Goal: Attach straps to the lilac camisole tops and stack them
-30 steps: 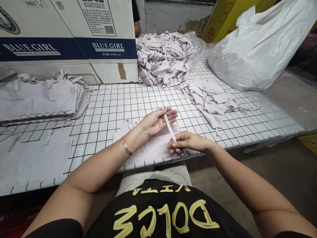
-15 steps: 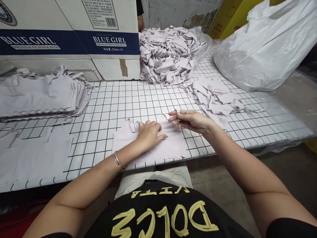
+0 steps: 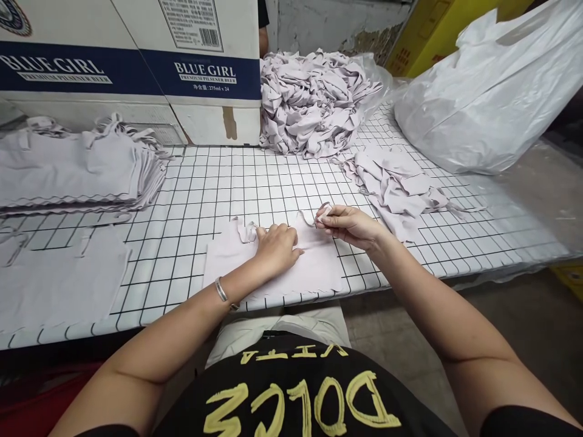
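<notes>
A pale lilac fabric piece (image 3: 314,270) lies flat at the near edge of the grid-patterned table (image 3: 218,194). My left hand (image 3: 276,245) rests palm down on its middle, fingers loosely bent and pressing the cloth. My right hand (image 3: 347,224) is at the piece's upper right corner, fingers pinched on a narrow lilac strap (image 3: 324,212) attached there. A metal bangle (image 3: 221,289) circles my left wrist.
A stack of flat lilac pieces (image 3: 77,170) lies at the left, another flat piece (image 3: 59,279) nearer me. A crumpled heap (image 3: 314,100) and a smaller loose pile (image 3: 396,182) lie behind. Blue Girl cardboard boxes (image 3: 136,67) and a white plastic bag (image 3: 487,103) border the back.
A second ago both hands held the strap up over the fabric. My left hand has dropped flat onto the piece and my right hand has carried the strap end to the upper right corner.
</notes>
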{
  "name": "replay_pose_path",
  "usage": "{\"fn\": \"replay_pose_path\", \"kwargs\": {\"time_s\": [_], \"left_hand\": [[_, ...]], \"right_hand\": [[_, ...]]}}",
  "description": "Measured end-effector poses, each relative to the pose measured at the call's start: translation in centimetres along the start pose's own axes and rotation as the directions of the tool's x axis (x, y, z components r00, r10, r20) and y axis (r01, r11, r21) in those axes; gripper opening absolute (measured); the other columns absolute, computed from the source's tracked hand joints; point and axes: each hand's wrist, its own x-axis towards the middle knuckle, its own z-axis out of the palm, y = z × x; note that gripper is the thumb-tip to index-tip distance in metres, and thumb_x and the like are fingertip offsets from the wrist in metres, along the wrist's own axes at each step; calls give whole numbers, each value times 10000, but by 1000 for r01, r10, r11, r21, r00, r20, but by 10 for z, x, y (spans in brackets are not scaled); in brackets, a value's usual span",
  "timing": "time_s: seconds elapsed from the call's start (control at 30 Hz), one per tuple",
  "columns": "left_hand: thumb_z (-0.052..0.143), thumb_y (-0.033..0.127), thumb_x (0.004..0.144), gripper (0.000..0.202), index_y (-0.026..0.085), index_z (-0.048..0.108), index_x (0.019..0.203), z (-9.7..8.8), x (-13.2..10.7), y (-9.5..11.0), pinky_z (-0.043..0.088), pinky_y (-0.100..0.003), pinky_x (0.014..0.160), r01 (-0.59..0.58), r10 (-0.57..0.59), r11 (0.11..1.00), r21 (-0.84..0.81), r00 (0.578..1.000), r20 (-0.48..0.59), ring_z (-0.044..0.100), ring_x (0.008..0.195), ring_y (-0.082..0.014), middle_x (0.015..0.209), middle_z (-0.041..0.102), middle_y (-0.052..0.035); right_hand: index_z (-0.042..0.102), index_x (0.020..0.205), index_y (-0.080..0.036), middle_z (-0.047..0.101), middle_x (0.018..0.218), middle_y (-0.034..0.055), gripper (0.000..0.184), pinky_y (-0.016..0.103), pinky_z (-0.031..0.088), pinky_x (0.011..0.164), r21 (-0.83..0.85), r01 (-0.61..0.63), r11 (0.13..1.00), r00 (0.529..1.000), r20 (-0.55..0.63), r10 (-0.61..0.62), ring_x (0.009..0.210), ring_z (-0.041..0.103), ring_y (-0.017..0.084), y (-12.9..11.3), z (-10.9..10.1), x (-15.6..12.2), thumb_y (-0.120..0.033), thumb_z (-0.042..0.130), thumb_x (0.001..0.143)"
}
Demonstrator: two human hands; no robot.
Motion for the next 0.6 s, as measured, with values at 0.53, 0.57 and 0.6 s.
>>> {"fn": "replay_pose_path", "kwargs": {"time_s": [0.53, 0.57, 0.6], "left_hand": [[584, 272, 848, 83, 189, 591, 850, -5, 2, 2, 279, -508, 920, -8, 9, 1000, -30, 1000, 23, 515, 1007, -306, 978, 651, -90], [599, 284, 841, 92, 194, 607, 853, -5, 2, 1, 269, -511, 930, 5, -3, 997, -73, 1000, 22, 519, 1009, -303, 963, 667, -78], [612, 302, 836, 105, 199, 626, 852, -4, 2, 0, 258, -515, 939, 20, -18, 993, -117, 1000, 22, 523, 1012, -302, 946, 681, -70]], "right_hand": [[586, 784, -179, 642, 803, 7, 335, 303, 518, 710, -137, 254, 958, 962, -71, -265, 748, 619, 138, 23, 9, 0, -288, 849, 606], [581, 790, -186, 633, 824, 4, 335, 302, 512, 710, -159, 294, 942, 950, -61, -307, 751, 605, 134, 25, 9, -1, -294, 843, 614], [578, 800, -192, 621, 836, 1, 332, 299, 504, 712, -182, 327, 927, 939, -49, -341, 754, 590, 131, 28, 10, -1, -298, 837, 623]]}}
